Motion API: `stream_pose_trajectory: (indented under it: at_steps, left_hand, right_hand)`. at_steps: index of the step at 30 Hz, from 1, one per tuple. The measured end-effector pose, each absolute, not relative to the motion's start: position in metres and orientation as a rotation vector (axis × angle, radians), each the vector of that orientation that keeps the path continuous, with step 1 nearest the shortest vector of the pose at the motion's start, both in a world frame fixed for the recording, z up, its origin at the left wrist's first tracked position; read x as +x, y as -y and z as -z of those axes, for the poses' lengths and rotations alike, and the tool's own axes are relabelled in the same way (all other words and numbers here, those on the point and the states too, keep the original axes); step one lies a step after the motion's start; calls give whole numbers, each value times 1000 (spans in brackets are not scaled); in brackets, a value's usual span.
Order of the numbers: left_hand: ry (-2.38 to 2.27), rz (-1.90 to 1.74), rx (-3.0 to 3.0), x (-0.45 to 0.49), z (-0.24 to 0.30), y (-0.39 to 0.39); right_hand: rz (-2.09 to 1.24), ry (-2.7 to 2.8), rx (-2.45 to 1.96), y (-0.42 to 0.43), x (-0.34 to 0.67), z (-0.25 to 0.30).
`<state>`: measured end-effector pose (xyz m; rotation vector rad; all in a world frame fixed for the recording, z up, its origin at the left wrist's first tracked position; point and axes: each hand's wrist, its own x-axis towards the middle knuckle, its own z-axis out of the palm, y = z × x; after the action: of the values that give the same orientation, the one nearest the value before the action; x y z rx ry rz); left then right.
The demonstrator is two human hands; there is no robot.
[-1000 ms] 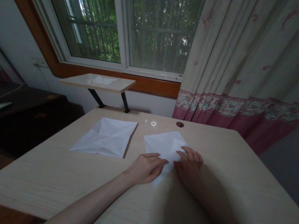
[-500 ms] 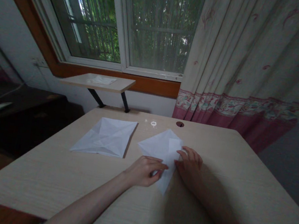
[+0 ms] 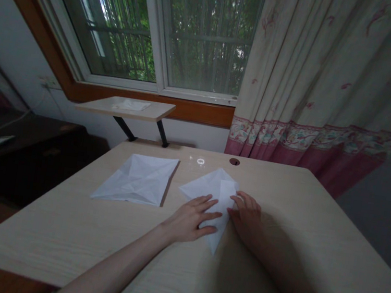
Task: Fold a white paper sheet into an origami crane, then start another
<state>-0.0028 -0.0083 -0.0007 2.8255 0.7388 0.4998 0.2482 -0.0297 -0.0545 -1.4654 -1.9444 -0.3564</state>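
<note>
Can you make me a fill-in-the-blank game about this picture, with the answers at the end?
1. The left hand and right hand touch a paper coloured ____.
2. Another sheet lies to the ____ of that paper.
3. The curtain hangs on the ____ side of the window.
4. The shelf has legs coloured ____.

Missing words: white; left; right; black.

A folded white paper (image 3: 225, 197) lies on the desk (image 3: 46, 227).
</note>
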Motion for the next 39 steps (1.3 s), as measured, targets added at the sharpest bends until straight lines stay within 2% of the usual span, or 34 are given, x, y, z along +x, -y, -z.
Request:
stream_pose_trajectory:
  at_steps: [16, 27, 39]
  left_hand:
    - [-809, -365, 2881, -1, 3, 8]
    - [-882, -345, 2842, 0, -1, 7]
    - [-893, -366, 2805, 0, -2, 7]
  right_hand:
    - [349, 1964, -1598, 34, 246, 34]
    - [488, 2156, -1702, 40, 249, 29]
    - [369, 2178, -1712, 41, 250, 23]
